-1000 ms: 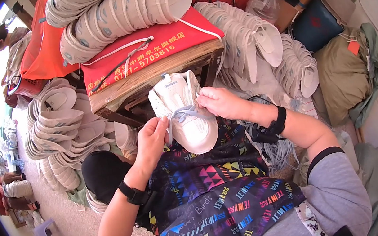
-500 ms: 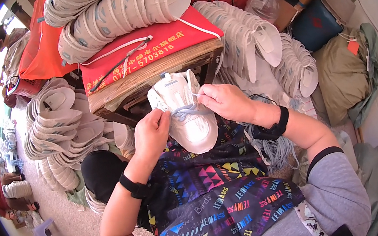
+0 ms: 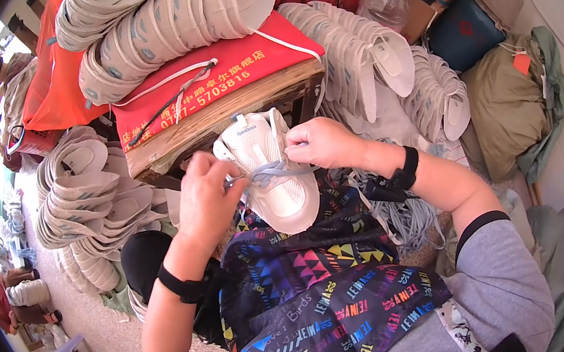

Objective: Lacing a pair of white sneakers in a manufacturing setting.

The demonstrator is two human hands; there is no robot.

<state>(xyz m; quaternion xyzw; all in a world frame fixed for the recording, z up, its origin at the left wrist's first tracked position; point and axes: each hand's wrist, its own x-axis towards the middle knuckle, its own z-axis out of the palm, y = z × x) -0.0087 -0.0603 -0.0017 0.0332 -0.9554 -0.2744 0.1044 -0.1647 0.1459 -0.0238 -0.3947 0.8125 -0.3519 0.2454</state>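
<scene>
Both hands pinch the grey lace [image 3: 274,172] over the white shoe [image 3: 273,177] on your lap: left hand [image 3: 205,199], right hand [image 3: 317,144]. Uneven pull could slip it from an eyelet.

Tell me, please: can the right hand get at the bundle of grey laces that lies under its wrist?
Probably yes. The right hand pinches the grey lace on the white shoe, and the bundle of grey laces lies just under that forearm with nothing covering it. The hand would first have to let go.

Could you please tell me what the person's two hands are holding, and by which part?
Both the left hand and right hand pinch the grey lace across the white shoe, one at each end.
</scene>
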